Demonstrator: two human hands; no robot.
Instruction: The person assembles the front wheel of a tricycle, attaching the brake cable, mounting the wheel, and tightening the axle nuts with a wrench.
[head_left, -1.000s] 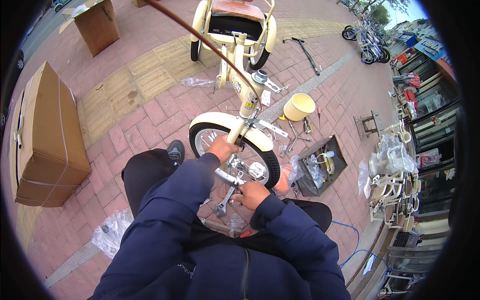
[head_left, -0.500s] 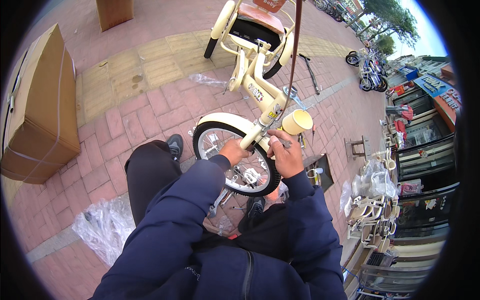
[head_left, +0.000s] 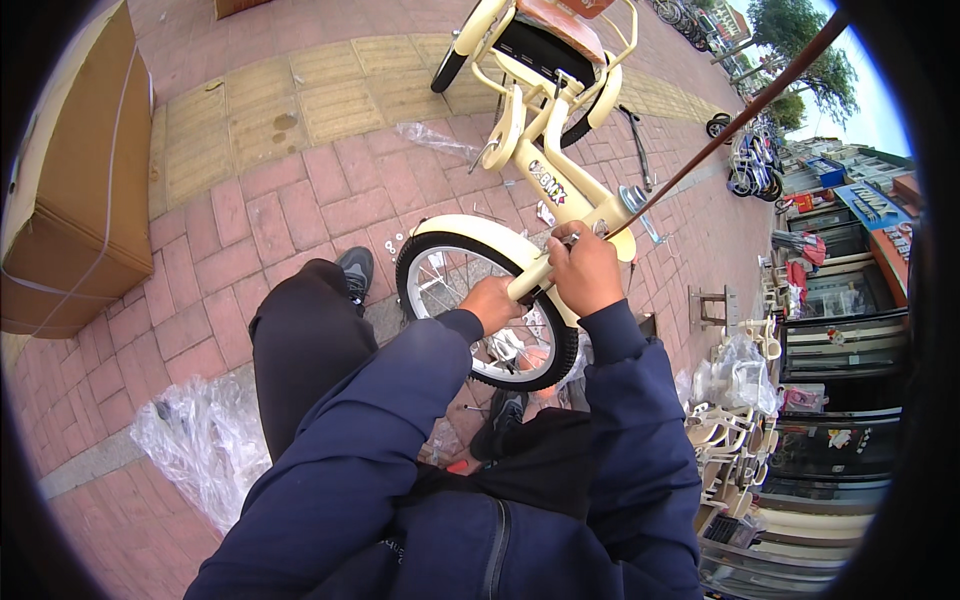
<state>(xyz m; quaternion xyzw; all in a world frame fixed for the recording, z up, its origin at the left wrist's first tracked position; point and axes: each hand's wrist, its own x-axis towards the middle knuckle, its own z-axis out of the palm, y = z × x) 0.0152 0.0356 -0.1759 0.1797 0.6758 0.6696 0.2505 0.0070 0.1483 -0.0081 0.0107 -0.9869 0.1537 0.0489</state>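
A cream tricycle frame [head_left: 560, 200] slants away from me, its front wheel [head_left: 408, 290] upright between my legs under a cream mudguard [head_left: 470, 232]. My left hand [head_left: 493, 303] is closed around the cream fork [head_left: 530, 280] beside the tyre. Just above it, my right hand [head_left: 585, 270] bends its fingers in against the upper fork, near the front end of the frame. What those fingers pinch is hidden. A reddish-brown cable [head_left: 730, 130] runs from beside this hand to the upper right. A metal ring [head_left: 632, 198] shows beyond the frame's front end.
A large cardboard box [head_left: 85, 190] stands at left, with crumpled clear plastic [head_left: 205, 445] nearer me. A black bar [head_left: 636, 145] lies beyond the tricycle. To the right are a small stool [head_left: 712, 306], stacked cream parts [head_left: 725, 440] and shop fronts; parked bikes [head_left: 755, 160] stand farther off.
My right hand has moved up along the fork, and the grey piece seen in its fingers is now out of sight. The cable leans more to the right. My left hand keeps its hold.
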